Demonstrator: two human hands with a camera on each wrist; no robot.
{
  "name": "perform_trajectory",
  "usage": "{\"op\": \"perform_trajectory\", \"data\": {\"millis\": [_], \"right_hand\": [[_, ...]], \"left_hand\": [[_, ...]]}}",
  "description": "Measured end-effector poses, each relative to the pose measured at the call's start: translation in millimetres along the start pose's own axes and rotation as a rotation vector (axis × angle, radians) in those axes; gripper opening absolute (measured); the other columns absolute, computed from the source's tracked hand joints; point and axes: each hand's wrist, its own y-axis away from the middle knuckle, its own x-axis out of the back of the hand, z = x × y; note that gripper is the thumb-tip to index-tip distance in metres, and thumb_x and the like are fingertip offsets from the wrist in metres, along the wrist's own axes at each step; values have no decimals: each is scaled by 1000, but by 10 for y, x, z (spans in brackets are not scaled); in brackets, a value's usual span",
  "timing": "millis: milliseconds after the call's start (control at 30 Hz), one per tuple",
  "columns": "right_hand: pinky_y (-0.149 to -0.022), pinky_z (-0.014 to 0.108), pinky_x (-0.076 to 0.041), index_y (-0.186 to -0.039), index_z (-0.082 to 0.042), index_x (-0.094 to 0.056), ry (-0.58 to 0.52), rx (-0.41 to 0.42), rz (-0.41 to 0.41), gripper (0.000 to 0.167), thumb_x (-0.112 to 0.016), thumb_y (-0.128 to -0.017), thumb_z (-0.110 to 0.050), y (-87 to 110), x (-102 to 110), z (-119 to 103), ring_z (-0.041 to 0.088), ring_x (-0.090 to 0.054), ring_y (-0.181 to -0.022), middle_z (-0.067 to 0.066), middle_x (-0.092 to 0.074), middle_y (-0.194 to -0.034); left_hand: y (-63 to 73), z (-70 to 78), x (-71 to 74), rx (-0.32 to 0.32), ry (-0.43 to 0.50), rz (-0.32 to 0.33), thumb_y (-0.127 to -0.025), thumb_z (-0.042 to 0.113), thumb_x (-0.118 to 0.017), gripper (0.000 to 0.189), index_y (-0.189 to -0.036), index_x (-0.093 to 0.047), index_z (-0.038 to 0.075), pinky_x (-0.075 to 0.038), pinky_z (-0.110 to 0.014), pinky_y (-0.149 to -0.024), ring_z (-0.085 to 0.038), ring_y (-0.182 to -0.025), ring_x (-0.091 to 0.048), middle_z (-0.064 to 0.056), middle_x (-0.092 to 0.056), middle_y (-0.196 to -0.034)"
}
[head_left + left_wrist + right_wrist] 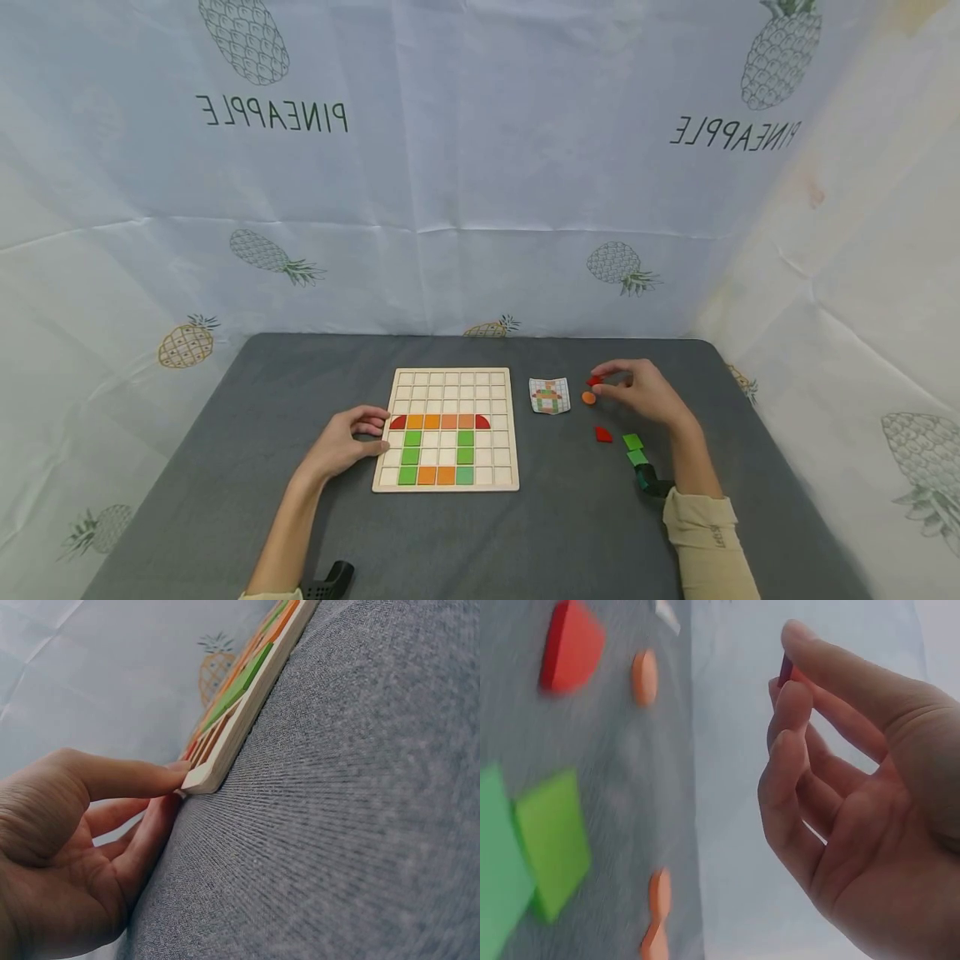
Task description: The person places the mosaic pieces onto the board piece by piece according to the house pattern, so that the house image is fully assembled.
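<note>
A square wooden pattern board [502,429] lies on the dark table, with orange and green square tiles and two red quarter-round tiles in its grid. My left hand [342,443] touches the board's left edge, thumb and fingertips apart. In the left wrist view, the thumb of my left hand [71,847] lies on the rim near a corner. To the right, my right hand [647,390] pinches a small red tile [594,381] between thumb and fingers; the right wrist view shows this tile edge-on, its shape mostly hidden. An orange round piece [588,398] lies just below that hand.
A small pattern card [550,397] lies between the board and my right hand. Nearer me are a red quarter-round tile [603,434] and two green tiles [633,442], close to my right forearm. A pineapple-print cloth [450,167] hangs behind the table.
</note>
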Motion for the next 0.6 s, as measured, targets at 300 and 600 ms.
{"op": "perform_trajectory", "data": {"millis": [300, 600], "right_hand": [[-57, 29, -48, -128, -4, -76, -69, 49, -52, 32, -80, -99, -17, -201, -258, -413, 28, -63, -59, 20, -77, -118], [-50, 26, -42, -124, -4, -78, -57, 142, -183, 29, -81, -99, -17, -530, -740, -852, 13, -48, -48, 16, -78, -110]], "left_hand": [[-7, 7, 1, 5, -15, 1, -86, 6, -89, 56, -137, -66, -4, -55, -21, -86, -21, -105, -69, -19, -71, -125], [-11, -3, 4, -2, -12, -2, -86, 6, -89, 56, -137, -66, -4, -55, -20, -86, -21, -106, -69, -20, -71, -125]]}}
